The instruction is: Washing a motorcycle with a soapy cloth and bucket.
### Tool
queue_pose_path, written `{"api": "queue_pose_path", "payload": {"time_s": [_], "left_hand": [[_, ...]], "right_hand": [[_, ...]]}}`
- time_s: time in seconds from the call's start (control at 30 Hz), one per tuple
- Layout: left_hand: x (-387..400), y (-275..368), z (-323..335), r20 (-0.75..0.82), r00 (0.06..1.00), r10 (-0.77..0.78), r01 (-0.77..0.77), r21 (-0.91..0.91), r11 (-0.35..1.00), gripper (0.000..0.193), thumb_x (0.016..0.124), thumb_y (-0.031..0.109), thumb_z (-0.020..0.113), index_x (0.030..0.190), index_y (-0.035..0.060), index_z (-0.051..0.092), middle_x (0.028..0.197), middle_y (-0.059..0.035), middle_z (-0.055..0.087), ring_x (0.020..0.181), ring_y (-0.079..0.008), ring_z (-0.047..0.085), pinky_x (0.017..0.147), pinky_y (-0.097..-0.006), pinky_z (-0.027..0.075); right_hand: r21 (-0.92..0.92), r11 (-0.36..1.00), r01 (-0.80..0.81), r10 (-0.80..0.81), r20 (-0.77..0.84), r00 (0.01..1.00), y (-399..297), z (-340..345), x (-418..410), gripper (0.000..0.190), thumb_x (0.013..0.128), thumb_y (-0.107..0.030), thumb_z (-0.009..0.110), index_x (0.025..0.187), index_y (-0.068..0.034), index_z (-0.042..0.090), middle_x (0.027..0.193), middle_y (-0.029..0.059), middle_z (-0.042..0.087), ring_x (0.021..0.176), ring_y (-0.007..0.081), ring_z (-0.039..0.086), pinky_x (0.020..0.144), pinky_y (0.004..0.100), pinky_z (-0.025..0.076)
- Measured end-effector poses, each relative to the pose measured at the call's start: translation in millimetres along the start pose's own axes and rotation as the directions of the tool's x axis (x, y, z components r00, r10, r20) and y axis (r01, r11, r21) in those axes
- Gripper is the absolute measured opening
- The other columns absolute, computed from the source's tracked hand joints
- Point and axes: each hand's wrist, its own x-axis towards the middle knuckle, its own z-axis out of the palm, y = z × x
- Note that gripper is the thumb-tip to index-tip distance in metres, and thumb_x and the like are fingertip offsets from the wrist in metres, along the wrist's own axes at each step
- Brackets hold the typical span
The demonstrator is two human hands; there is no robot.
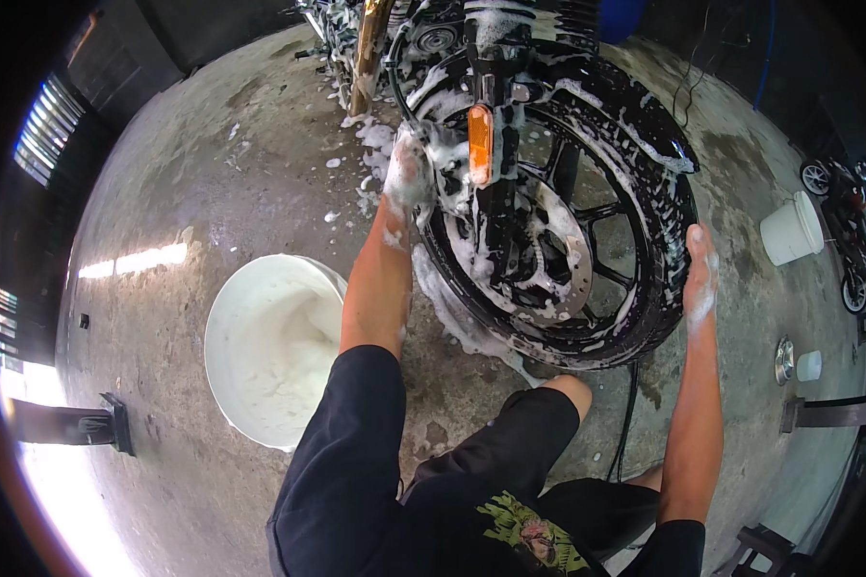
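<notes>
Soap suds cover much of a motorcycle's front wheel [624, 209], with its black tyre, spokes and perforated brake disc [576, 263]. An orange reflector [480, 144] is on the dark fork leg in front of the wheel. My left hand [408, 169], thick with foam, is at the left side of the wheel beside the fork; suds hide its fingers and anything in them. At the tyre's right edge is my right hand [701, 270], wet with some foam, its palm side against or close to the tread; its fingers are largely hidden.
A white bucket [220, 353] of sudsy liquid stands left of my knees. Another white bucket [786, 231], a metal bowl [784, 360] and a small white container [809, 366] are at right. Black cables [628, 425] run under the wheel. Another motorcycle [848, 209] stands far right.
</notes>
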Motion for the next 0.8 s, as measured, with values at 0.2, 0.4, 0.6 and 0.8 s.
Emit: {"api": "queue_pose_path", "payload": {"time_s": [0.2,0.4,0.6,0.8], "left_hand": [[-17.5,-22.4,-100.5,-0.300,0.934,0.192,-0.325,-0.494,0.807,0.035,0.083,0.040,0.060,0.102,0.0102,0.057,0.081,0.0006,0.058,0.069,-0.0102,0.055,0.058,-0.0242,0.045],[-113.7,33.9,59.1,-0.236,0.946,0.224,0.041,0.770,0.637,0.026,0.086,0.021,0.054,0.105,0.0048,0.059,0.097,-0.0111,0.061,0.083,-0.0210,0.059,0.079,-0.0361,0.048],[-104.6,32.9,31.4,0.089,0.955,0.282,-0.096,0.995,0.010,0.030,0.087,0.023,0.053,0.109,0.0043,0.058,0.096,-0.0136,0.060,0.083,-0.0209,0.058,0.079,-0.0352,0.047],[-104.9,13.3,17.3,0.319,0.894,0.314,-0.255,0.939,-0.230,0.030,0.087,0.023,0.052,0.110,0.0042,0.058,0.096,-0.0144,0.059,0.084,-0.0202,0.058,0.078,-0.0341,0.047]], "right_hand": [[-0.002,0.999,0.041,-0.041,0.105,0.994,-1.2,27.9,3.3,0.065,0.094,-0.046,0.044,0.128,0.009,0.047,0.128,0.0184,0.052,0.120,0.0250,0.046,0.104,0.0335,0.029],[0.058,0.998,-0.022,0.019,0.065,0.998,10.9,0.6,3.9,0.068,0.091,-0.046,0.053,0.130,0.009,0.045,0.120,0.0168,0.057,0.110,0.0214,0.052,0.098,0.0299,0.036],[0.038,0.999,-0.022,0.021,0.041,0.999,-2.5,10.4,2.4,0.068,0.089,-0.048,0.054,0.128,0.008,0.048,0.128,0.0184,0.052,0.117,0.0265,0.050,0.100,0.0328,0.036],[-0.015,0.999,-0.031,0.032,0.069,0.997,-1.2,6.3,3.7,0.076,0.089,-0.056,0.050,0.131,0.007,0.044,0.132,0.0200,0.049,0.124,0.0283,0.045,0.104,0.0343,0.031]]}}
